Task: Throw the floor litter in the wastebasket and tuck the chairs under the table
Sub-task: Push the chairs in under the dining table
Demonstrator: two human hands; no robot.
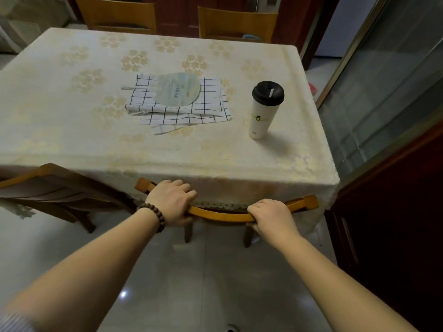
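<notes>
The chair (223,215) you're on sits dead ahead of you, already most of the way under the counter (72,116): its curved top rail runs left to right across your view, just beside the hanging edge of the tablecloth (263,188), and only the rail and two back legs show below the cloth. So the push is straight forward, across the rail's long axis, not along it. Both hands are on it, roughly the same reach, so neither really leads. Your left hand (173,201), the one with the bead bracelet (153,216), has its fingers curled over the left part of the rail; your right hand (268,215) has the rail clamped nearer the right end, fingers over the top. That's a firm two-handed grip with nothing else held. I'd guess there's little travel left before the rail meets the cloth. A second chair (60,190) stands off to your left, angled and further out from the counter, so that one probably comes next. On top sit a lidded cup (263,111), a round fan (176,88) and checked cloths (191,113). Two more chairs stand at the far side. Can't see any litter or a wastebasket from here.
</notes>
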